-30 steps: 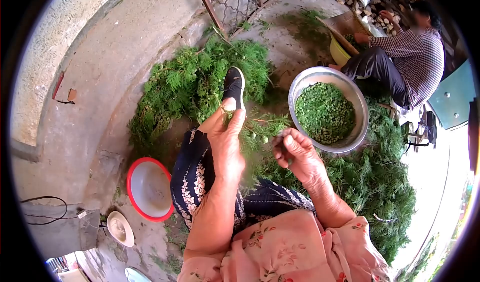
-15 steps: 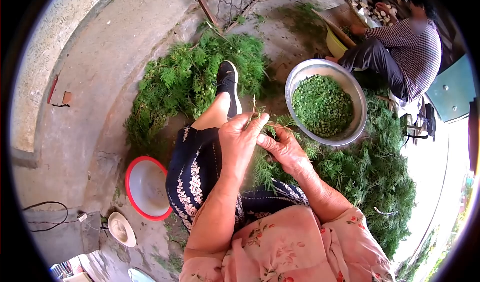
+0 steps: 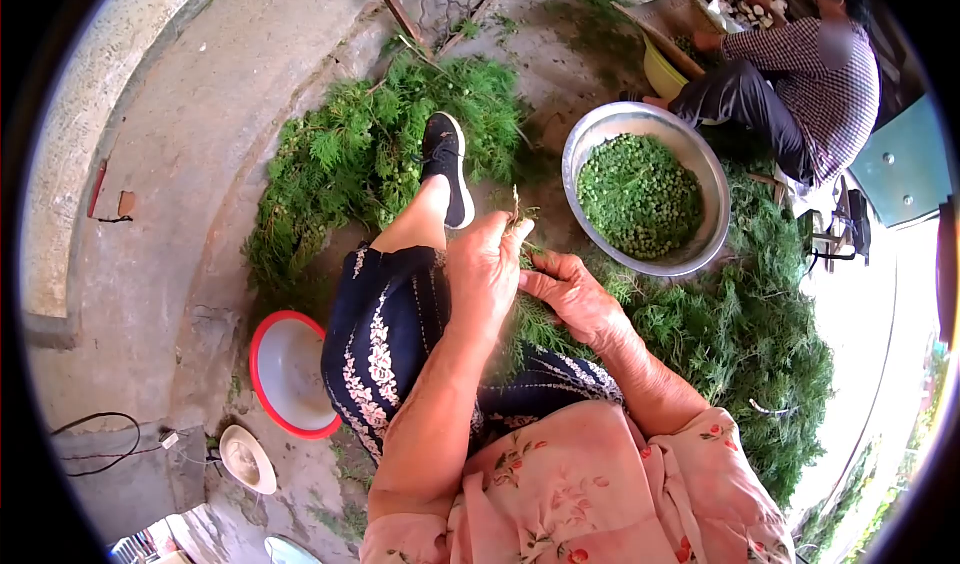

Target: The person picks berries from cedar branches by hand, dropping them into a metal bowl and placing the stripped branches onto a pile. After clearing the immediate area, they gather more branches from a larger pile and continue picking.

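Sprig (image 3: 515, 209) sits between the wearer's two hands, above the lap, and we see its bare stem poke up past the left thumb. The left hand (image 3: 485, 274) has its grip pressed together on that stem, whose long axis runs forward, away from the body. Just beside it, the right hand (image 3: 572, 289) has thumb and fingers drawn close at the sprig's side; we cannot tell whether that grip pinches it. Greenery (image 3: 532, 326) shows below the hands, though we cannot tell whether it is part of the sprig. Beyond, forward and to the right, stands the metal basin (image 3: 714, 189) with small green pieces (image 3: 642, 199) in it, and we judge the right hand the nearer to it. Branches (image 3: 375, 139) lie farther forward around the shoe (image 3: 442, 154); farthest off, a co-worker (image 3: 820, 109) sits beside a yellow basin (image 3: 660, 72).
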{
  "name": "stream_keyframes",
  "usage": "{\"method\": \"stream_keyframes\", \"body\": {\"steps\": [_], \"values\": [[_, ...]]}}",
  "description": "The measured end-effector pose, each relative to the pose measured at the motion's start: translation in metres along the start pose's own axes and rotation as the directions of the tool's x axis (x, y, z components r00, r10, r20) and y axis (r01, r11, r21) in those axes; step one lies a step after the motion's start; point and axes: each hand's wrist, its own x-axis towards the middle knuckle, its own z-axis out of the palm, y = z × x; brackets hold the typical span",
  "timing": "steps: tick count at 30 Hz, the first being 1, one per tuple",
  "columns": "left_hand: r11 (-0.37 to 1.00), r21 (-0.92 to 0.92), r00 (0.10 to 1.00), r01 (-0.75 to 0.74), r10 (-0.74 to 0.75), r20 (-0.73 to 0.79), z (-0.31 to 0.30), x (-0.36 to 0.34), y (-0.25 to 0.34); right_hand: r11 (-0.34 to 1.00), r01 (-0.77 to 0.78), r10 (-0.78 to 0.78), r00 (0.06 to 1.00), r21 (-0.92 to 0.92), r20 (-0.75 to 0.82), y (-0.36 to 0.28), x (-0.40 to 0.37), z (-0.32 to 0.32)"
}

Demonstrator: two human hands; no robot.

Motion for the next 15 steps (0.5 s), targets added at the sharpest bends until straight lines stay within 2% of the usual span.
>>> {"method": "stream_keyframes", "body": {"steps": [3, 6, 9, 13, 15], "values": [[0.996, 0.026, 0.996, -0.080, 0.081, -0.038, 0.006, -0.002, -0.006, 0.960, -0.049, 0.049, 0.999, -0.275, -0.007, -0.026, -0.013, 0.000], [0.997, 0.061, 0.999, 0.041, -0.039, -0.021, 0.007, -0.006, 0.009, 0.944, 0.099, -0.090, 0.995, -0.316, 0.041, -0.007, -0.009, -0.005], [0.985, 0.171, 0.997, -0.010, 0.022, -0.068, 0.014, -0.008, -0.006, 0.979, -0.039, 0.053, 0.997, -0.202, 0.063, -0.028, -0.025, 0.002], [0.996, 0.077, 0.992, 0.038, -0.028, -0.127, 0.015, -0.006, -0.011, 0.991, -0.109, 0.100, 0.988, 0.076, 0.121, -0.017, -0.035, 0.001], [0.996, 0.074, 0.987, 0.057, -0.045, -0.154, 0.014, -0.005, -0.009, 0.975, -0.142, 0.130, 0.988, 0.173, 0.080, -0.024, -0.045, 0.008]]}}
